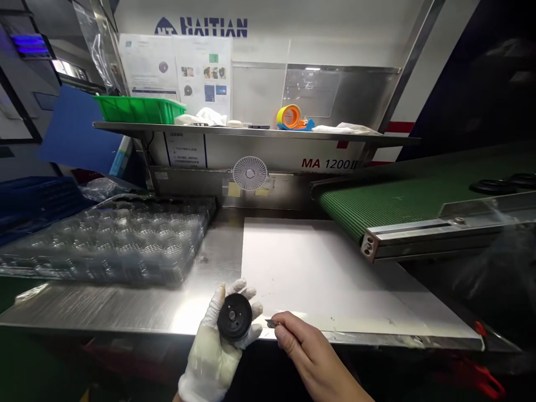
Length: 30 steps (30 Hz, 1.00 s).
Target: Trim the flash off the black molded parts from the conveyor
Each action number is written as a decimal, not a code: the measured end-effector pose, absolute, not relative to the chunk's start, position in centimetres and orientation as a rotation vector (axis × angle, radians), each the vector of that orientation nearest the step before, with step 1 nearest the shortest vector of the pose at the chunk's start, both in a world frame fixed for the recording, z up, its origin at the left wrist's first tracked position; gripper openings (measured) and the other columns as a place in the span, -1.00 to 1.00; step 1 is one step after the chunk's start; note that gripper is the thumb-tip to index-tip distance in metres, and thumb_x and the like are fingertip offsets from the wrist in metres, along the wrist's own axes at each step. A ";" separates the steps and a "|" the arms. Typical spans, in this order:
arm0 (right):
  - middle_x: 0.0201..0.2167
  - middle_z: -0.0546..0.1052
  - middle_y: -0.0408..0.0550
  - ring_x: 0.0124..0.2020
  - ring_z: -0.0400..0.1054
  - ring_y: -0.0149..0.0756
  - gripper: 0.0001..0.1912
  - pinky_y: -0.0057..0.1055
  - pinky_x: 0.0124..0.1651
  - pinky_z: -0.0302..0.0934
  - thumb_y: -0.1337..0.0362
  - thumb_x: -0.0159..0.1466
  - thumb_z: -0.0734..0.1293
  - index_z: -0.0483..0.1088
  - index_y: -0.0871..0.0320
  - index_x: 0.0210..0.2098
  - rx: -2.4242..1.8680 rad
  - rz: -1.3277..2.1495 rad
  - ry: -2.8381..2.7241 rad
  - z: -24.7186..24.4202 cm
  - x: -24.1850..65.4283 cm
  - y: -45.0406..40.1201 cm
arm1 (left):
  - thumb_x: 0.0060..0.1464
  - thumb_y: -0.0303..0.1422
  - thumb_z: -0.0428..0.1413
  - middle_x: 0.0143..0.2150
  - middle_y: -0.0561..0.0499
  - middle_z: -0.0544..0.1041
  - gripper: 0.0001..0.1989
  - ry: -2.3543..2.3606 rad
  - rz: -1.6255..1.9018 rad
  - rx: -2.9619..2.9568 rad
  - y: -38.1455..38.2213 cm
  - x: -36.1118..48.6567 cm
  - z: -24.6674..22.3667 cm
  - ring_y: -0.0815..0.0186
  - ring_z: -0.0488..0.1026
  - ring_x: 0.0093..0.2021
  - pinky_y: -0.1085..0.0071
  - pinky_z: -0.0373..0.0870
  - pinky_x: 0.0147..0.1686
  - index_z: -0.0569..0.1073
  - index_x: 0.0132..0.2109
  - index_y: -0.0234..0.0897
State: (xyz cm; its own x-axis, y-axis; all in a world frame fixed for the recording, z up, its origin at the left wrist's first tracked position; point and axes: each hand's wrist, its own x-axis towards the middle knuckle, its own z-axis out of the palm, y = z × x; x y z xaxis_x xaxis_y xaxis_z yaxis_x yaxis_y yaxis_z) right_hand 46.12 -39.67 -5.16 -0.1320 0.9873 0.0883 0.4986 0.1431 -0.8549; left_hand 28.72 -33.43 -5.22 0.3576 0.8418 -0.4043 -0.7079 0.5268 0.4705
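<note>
Over the brushed-steel counter (125,307), our white-gloved left grip (215,349) cups a round black disc (234,317), our bare right grip (304,349) pinches a small metal tool (271,323) just beside it; farther off lies a clear plastic tray (109,240).

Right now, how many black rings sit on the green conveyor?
2. One ring lies on the conveyor near its right side; the other lies just beyond it, at the picture's edge. More may be hidden past that edge.
</note>
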 end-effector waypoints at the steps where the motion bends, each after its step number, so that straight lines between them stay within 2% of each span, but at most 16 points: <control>1: -0.33 0.40 -0.21 -0.30 0.25 -0.34 -0.74 -0.45 -0.22 0.11 0.07 0.42 0.07 0.29 0.02 -0.21 -1.422 0.900 -1.721 -5.3 46.2 -39.7 | 0.07 -0.20 0.15 0.11 -0.18 0.40 -0.56 0.670 1.016 0.255 -33.5 29.0 -5.3 0.13 0.48 -0.13 0.33 0.48 -0.38 0.38 0.09 -0.23; 7: -0.43 0.34 -0.22 -0.38 0.21 -0.35 -0.69 -0.45 -0.31 0.09 0.07 0.42 0.06 0.29 0.06 -0.31 -1.392 0.941 -1.638 -6.2 46.7 -39.1 | 0.05 -0.38 0.16 -0.12 -0.20 0.52 -0.63 0.718 1.015 0.247 -32.5 30.6 -5.7 0.08 0.49 -0.12 0.15 0.47 -0.18 0.42 0.03 -0.31; 11: -0.42 0.35 -0.21 -0.37 0.24 -0.35 -0.73 -0.46 -0.28 0.09 0.14 0.42 0.10 0.33 0.05 -0.31 -1.341 0.922 -1.612 -6.5 47.1 -38.8 | 0.03 -0.41 0.16 -0.30 -0.09 0.53 -0.81 0.695 1.067 0.224 -31.8 31.8 -5.7 0.23 0.51 -0.31 0.19 0.48 -0.19 0.48 -0.16 -0.34; 13: -0.41 0.37 -0.22 -0.35 0.25 -0.35 -0.76 -0.46 -0.26 0.09 0.18 0.41 0.11 0.35 0.04 -0.30 -1.342 0.909 -1.621 -6.6 47.0 -39.2 | 0.02 -0.45 0.17 -0.31 -0.07 0.52 -0.84 0.702 1.090 0.191 -32.2 32.0 -5.7 0.24 0.50 -0.32 0.15 0.47 -0.15 0.49 -0.20 -0.34; 17: -0.39 0.37 -0.23 -0.36 0.24 -0.36 -0.75 -0.46 -0.30 0.08 0.19 0.43 0.06 0.29 0.04 -0.29 -1.411 0.825 -1.676 -6.5 46.1 -40.8 | -0.03 -0.55 0.17 -0.23 -0.14 0.53 -0.73 0.724 1.143 0.273 -34.2 31.8 -5.4 0.15 0.51 -0.19 0.15 0.46 -0.11 0.48 -0.12 -0.35; 23: -0.41 0.35 -0.21 -0.42 0.22 -0.34 -0.69 -0.43 -0.38 0.03 0.13 0.45 0.01 0.17 0.07 -0.38 -1.617 0.514 -1.789 -6.3 44.6 -42.2 | 0.01 -0.46 0.15 -0.40 -0.01 0.45 -0.90 0.601 1.140 0.206 -36.2 32.2 -4.4 0.28 0.46 -0.35 0.34 0.49 -0.29 0.47 -0.26 -0.33; 26: -0.41 0.37 -0.19 -0.42 0.25 -0.32 -0.69 -0.42 -0.38 0.03 0.14 0.45 0.00 0.18 0.07 -0.36 -1.672 0.372 -1.797 -6.3 44.5 -41.8 | 0.03 -0.39 0.17 -0.39 0.01 0.42 -0.88 0.548 1.141 0.207 -36.1 32.8 -3.9 0.31 0.43 -0.36 0.36 0.47 -0.28 0.46 -0.25 -0.31; 30: -0.43 0.39 -0.17 -0.45 0.27 -0.30 -0.67 -0.40 -0.42 0.01 0.14 0.45 -0.03 0.20 0.07 -0.35 -1.723 0.205 -1.786 -6.8 44.7 -40.5 | 0.03 -0.39 0.17 -0.39 0.02 0.41 -0.89 0.558 1.194 0.224 -35.0 33.7 -3.8 0.31 0.42 -0.35 0.36 0.45 -0.25 0.46 -0.25 -0.31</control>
State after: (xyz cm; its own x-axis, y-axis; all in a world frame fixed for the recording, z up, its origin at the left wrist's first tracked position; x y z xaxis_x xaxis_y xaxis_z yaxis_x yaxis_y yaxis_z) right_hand 44.72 -40.50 -6.76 0.0639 0.9409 0.3326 0.8410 0.1286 -0.5255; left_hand 33.67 -35.03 -3.79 0.2532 0.9226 -0.2911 -0.8151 0.3655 0.4495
